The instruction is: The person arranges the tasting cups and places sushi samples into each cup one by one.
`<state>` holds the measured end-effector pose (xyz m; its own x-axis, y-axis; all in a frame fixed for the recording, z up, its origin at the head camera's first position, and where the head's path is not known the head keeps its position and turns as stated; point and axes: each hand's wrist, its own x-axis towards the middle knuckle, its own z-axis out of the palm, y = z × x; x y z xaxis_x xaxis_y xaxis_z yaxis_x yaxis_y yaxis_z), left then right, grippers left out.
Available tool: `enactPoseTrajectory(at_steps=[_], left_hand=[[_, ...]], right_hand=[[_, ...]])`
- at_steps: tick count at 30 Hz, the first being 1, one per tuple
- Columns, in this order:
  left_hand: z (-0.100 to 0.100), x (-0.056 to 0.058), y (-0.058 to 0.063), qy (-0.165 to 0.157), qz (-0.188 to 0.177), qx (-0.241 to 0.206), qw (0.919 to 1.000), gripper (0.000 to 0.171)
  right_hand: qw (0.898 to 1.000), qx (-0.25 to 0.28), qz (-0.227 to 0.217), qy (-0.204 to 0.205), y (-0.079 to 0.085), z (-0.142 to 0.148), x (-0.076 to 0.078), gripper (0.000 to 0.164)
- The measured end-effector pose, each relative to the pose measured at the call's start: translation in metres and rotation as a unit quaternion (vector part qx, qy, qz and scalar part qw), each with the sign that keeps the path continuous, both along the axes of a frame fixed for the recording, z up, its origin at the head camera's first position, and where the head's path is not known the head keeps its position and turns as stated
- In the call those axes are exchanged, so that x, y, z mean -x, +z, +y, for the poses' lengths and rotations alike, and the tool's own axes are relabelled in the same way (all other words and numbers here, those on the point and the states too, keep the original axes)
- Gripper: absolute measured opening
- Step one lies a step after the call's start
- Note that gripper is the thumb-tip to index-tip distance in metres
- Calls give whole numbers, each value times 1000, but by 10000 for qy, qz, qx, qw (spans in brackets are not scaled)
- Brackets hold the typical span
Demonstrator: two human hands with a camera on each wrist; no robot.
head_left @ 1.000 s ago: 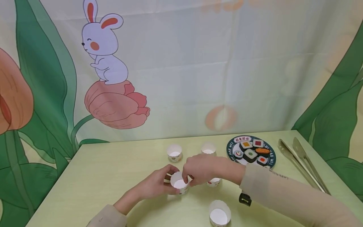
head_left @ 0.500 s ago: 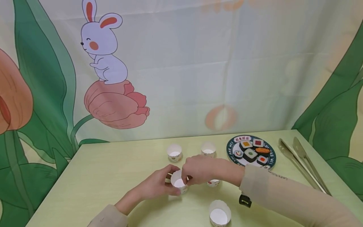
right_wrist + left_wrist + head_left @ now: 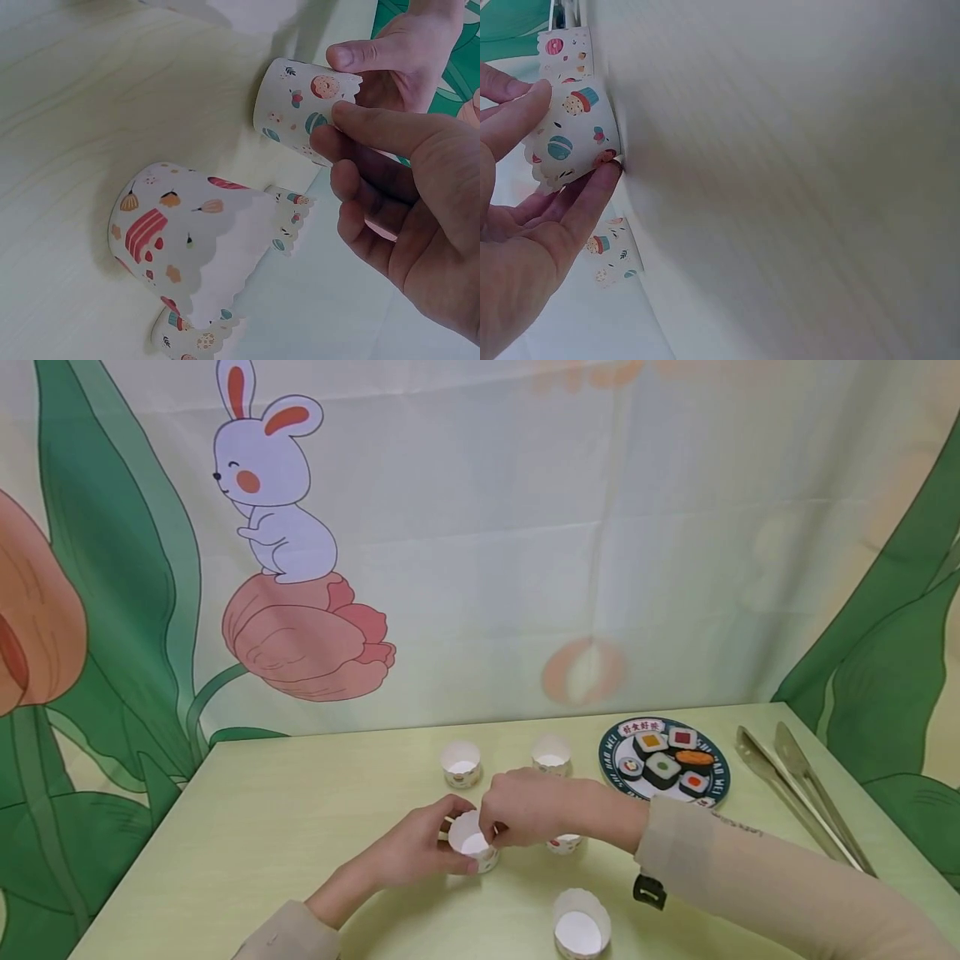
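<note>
A white paper baking cup [image 3: 467, 835] printed with small sweets stands upright near the middle of the table. My left hand [image 3: 416, 847] grips it from the left, thumb and fingers on opposite sides of its wall. In the left wrist view, a fingertip reaches the base of the baking cup [image 3: 574, 135]. My right hand [image 3: 528, 808] pinches the right side of its scalloped rim. The right wrist view shows the fingers [image 3: 382, 124] of the right hand at that rim. Another baking cup [image 3: 565, 843] stands just behind the right hand, partly hidden by it.
Two more baking cups [image 3: 461, 764] stand toward the back, and another baking cup [image 3: 581, 925] is at the front. At the back right lies a round sushi-printed mat [image 3: 663, 760], with metal tongs [image 3: 806, 797] to its right. A printed curtain [image 3: 480, 568] hangs behind the table.
The right hand has shifted very slightly left over the cup's rim. The left hand and the other cups stay where they were.
</note>
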<state>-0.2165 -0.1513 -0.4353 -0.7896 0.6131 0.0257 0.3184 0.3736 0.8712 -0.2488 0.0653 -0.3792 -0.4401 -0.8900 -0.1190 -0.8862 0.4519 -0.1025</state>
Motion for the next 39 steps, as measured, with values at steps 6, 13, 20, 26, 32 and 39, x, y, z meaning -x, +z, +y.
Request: enactPoseTrajectory(at_steps=[6, 13, 20, 26, 32, 39], left_hand=[[1, 1, -1, -6, 40, 44, 10000, 49], [1, 0, 0, 51, 298, 233, 9993, 47], [0, -1, 2, 93, 489, 444, 9978, 47], [0, -2, 3, 88, 380, 475, 9981, 48], [-1, -3, 4, 180, 323, 491, 9981, 50], [-2, -2, 2, 276, 279, 442, 9983, 51]], right_hand=[[9998, 161, -98, -59, -1, 1, 0, 17], [9994, 311, -97, -94, -5, 1, 1, 23], [9991, 391, -125, -92, -6, 0, 1, 24], [9983, 524, -174, -207, -6, -1, 1, 26], [9972, 676, -233, -224, -5, 0, 1, 21], [9966, 789, -117, -199, -3, 2, 2, 14]])
